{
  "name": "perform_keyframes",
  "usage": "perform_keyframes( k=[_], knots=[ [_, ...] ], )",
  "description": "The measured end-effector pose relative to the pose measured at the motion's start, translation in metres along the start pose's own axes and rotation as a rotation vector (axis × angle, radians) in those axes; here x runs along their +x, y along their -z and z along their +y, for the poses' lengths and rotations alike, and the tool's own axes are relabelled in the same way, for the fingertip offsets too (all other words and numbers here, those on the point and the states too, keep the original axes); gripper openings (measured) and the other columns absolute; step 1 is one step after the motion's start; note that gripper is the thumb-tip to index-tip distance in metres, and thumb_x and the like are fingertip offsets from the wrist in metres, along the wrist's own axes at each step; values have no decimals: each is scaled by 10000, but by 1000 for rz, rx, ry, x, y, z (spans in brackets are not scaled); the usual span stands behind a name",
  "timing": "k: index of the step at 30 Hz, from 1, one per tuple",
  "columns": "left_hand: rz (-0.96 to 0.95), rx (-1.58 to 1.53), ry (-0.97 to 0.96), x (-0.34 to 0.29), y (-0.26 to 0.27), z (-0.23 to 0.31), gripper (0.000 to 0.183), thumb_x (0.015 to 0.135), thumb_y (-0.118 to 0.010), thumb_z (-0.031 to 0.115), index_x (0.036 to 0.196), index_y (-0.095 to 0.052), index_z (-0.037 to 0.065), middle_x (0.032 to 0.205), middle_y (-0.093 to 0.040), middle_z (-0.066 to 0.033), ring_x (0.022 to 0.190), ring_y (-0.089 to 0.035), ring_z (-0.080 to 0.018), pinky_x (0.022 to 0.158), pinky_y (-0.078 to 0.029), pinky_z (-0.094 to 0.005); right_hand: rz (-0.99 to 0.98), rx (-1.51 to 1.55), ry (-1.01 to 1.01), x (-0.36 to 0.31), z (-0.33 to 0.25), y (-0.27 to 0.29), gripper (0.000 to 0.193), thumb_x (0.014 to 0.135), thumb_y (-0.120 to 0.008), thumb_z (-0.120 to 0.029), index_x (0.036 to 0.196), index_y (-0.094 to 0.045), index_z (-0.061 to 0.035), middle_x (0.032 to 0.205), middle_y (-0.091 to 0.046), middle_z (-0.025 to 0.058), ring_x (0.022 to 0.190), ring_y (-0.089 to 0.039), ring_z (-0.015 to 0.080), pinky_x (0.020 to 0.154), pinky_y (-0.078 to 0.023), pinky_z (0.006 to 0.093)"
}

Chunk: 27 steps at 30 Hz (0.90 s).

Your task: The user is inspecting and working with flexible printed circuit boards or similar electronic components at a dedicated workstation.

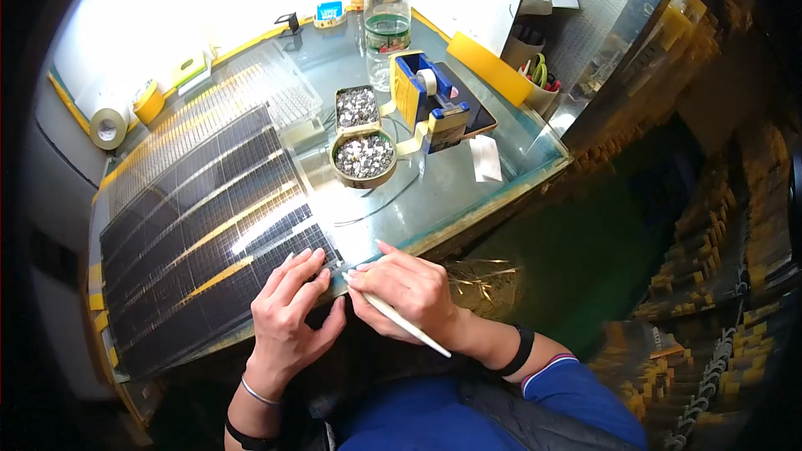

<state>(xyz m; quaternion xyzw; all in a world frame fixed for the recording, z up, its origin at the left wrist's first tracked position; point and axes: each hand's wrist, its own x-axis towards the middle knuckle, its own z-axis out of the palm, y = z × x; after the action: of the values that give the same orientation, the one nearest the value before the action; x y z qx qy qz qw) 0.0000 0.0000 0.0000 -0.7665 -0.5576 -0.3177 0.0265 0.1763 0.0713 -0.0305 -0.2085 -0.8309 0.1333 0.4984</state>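
My right hand [405,294] grips a slim white pen-like tool [397,318] at the near edge of a glass-topped table [401,209]. The tool's tip is close to the near right corner of a dark gridded sheet [209,225], and its tail slants back toward me. Flat on that corner rest the stretched fingers of my left hand [291,305], the thumb held apart. Whatever lies at the tool's tip is too small to make out. Beyond my hands sit a round tin [365,155] and a square tin [357,106], both filled with small shiny grey pieces.
A blue and yellow tape dispenser [430,100] stands right of the tins, with a clear bottle [387,33] behind it. A yellow bar [490,68] and a cup of tools [541,88] are at the far right. Tape rolls [109,127] lie at the left edge.
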Motion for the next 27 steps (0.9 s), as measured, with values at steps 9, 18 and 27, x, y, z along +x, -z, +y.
perform_keyframes(
  k=[9, 18, 27],
  knots=[
    [43, -27, 48, 2, -2, 5, 161, 744, -738, 43, 880, -670, -8, 1049, -677, -159, 1011, -644, -329, 899, -511, -408, -36, 177, -136, 23, 21, -5, 116, 843, -690, -88, 956, -667, -75, 811, -670, 136, 719, -663, 306, 605, -523, 379],
    [-123, -227, 275, 29, 6, 5, 138, 727, -736, -3, 854, -698, 34, 820, -632, -89, 748, -603, -251, 684, -482, -346, -104, 183, -155, 21, 27, -2, 80, 865, -665, -124, 933, -654, -83, 737, -630, 125, 682, -635, 308, 589, -500, 388],
    [-208, -114, 80, 33, 7, -5, 114, 801, -658, 10, 905, -611, 5, 848, -550, -142, 750, -576, -318, 665, -472, -376, -137, 172, -121, 19, 29, -7, 93, 869, -655, -122, 954, -652, -84, 795, -640, 147, 748, -638, 334, 635, -504, 404]
  ],
)
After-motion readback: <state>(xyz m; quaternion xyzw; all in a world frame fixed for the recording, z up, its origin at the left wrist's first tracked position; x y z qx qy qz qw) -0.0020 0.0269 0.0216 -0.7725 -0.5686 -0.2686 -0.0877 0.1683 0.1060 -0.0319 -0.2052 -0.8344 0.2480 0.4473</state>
